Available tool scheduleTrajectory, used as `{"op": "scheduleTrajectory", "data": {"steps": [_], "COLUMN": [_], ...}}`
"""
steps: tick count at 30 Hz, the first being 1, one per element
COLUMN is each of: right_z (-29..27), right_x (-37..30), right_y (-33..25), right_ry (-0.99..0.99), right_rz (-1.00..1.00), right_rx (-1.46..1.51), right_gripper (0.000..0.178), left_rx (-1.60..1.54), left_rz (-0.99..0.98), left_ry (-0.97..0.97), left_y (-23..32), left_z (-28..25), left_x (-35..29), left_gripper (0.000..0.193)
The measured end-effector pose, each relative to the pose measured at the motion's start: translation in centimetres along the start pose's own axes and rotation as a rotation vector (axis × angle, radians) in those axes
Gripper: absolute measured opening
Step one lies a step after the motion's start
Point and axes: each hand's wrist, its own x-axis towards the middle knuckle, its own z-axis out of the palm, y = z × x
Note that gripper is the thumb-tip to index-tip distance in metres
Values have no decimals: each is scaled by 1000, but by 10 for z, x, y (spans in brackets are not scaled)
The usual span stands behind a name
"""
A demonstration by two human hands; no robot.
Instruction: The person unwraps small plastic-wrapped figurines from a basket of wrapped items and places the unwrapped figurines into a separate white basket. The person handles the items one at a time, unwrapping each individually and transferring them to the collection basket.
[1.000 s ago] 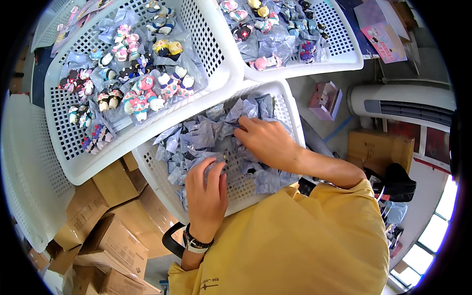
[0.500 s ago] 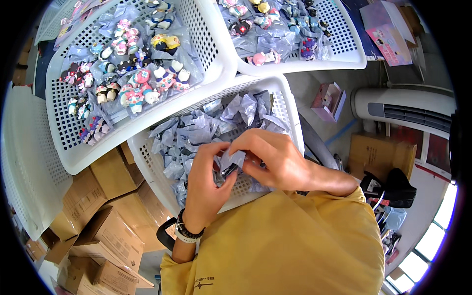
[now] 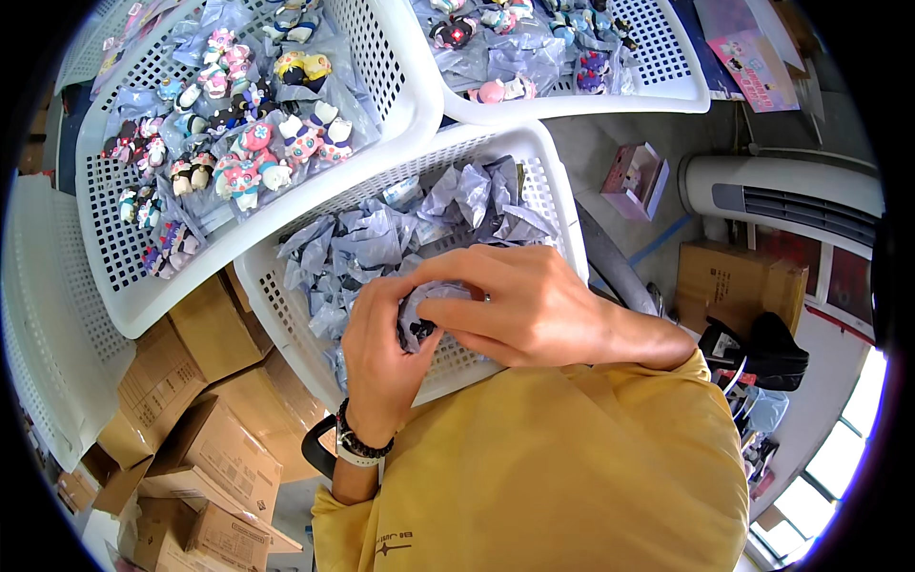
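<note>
Both my hands meet over the near white basket (image 3: pixel 562 214), around one small grey plastic bag (image 3: pixel 440 292). My left hand (image 3: pixel 381 329) wraps it from the left, and something dark shows inside at the thumb. From the right, my right hand (image 3: pixel 519 305) closes its fingers on the bag's upper part. What the bag contains is mostly hidden. Beneath my hands, the basket holds a heap of similar grey bags (image 3: pixel 367 243).
A large white basket (image 3: pixel 400 129) at the upper left holds small coloured figurines (image 3: pixel 253 172) on grey bags. Another white basket (image 3: pixel 572 105) of figurines stands at the upper right. Cardboard boxes (image 3: pixel 233 458) crowd the lower left. A small pink box (image 3: pixel 635 181) lies on the floor.
My right fingers have shifted left across the bag, which now sits further round in my left hand with a dark part showing. The view has shifted slightly.
</note>
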Motion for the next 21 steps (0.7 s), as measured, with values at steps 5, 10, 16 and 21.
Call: {"op": "scheduleTrajectory", "data": {"steps": [5,10,16,21], "right_z": [-7,-13,-12,-12], "right_x": [1,4,8,7], "right_y": [2,2,1,-1], "right_ry": [-86,-163,-133,-166], "right_rz": [-58,-132,-131,-134], "right_rx": [-67,-60,-102,-52], "right_gripper": [27,38,34,37], "left_rx": [24,36,55,-59], "left_rz": [51,-7,-46,-79], "left_ry": [-48,-53,-101,-88], "left_y": [-2,-2,4,8], "left_z": [-4,-8,-13,-14], "left_x": [0,-6,-7,-5], "left_gripper": [50,43,33,31]}}
